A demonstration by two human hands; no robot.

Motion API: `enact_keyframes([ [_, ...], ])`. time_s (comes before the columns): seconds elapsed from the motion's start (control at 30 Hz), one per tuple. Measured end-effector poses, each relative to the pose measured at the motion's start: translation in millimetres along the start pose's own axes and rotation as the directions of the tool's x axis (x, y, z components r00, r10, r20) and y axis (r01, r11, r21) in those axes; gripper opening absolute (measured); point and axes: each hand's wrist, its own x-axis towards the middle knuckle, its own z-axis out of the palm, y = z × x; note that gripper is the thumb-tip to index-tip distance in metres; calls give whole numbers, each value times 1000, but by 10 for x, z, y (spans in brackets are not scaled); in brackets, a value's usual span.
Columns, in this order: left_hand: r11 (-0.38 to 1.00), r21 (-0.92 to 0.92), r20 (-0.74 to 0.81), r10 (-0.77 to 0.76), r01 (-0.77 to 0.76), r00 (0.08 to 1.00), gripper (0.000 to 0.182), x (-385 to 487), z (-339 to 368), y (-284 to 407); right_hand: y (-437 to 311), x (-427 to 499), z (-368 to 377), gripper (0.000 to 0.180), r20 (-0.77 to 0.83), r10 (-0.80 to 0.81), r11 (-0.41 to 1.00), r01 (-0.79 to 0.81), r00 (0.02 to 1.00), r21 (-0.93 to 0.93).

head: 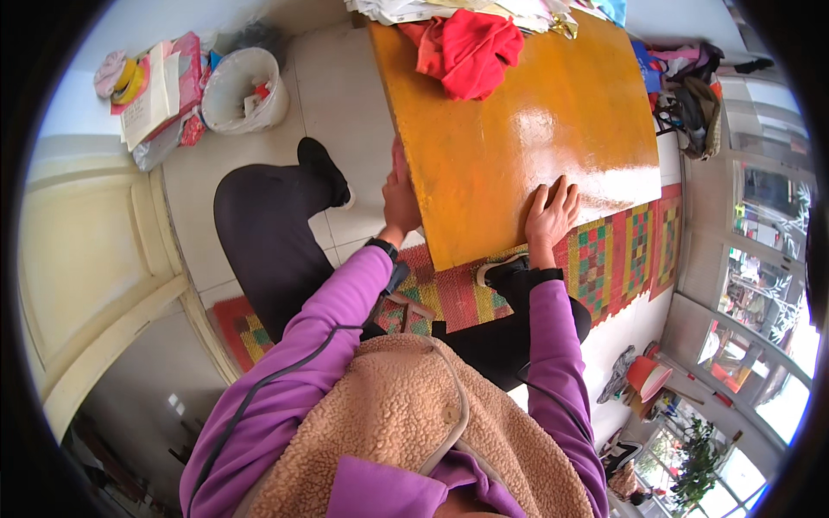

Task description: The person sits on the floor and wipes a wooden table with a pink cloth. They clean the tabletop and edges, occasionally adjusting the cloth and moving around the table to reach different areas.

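A glossy orange-brown wooden table stands before me. At its left edge is my left hand, wrapped around a pink-red cloth pressed to the table's side; the fingers are partly hidden. Flat on the tabletop near the front edge rests my right hand, fingers slightly apart and holding nothing. A crumpled red cloth lies at the far left of the top, beside a pile of papers. Both wrists carry black bands.
On the left, a lined white waste bin stands beside stacked papers and rolls of yellow tape. A patterned woven rug runs under the table. Bags sit beyond the right edge. A cream door is at far left.
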Motion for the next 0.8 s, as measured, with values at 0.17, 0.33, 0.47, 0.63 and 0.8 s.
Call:
enact_keyframes([
  [0.17,627,-599,385,-320,498,866,50,-360,-21,-112,11,10,5,66,51,27,1000,-27,998,-12],
  [0.33,157,-712,571,-438,685,694,36,-490,17,-232,27,10,-5,66,66,28,1000,-27,997,-9],
  [0.47,-182,-837,527,-526,517,668,26,-668,439,-616,31,12,-19,66,83,41,999,-40,996,-15],
  [0.63,73,-739,450,-687,670,571,12,-721,1123,-1519,32,1,-37,64,81,26,999,-24,996,-28],
  [0.8,159,-602,531,-652,783,540,30,-655,1321,-2066,27,-4,-67,61,50,-19,1000,19,999,4],
])
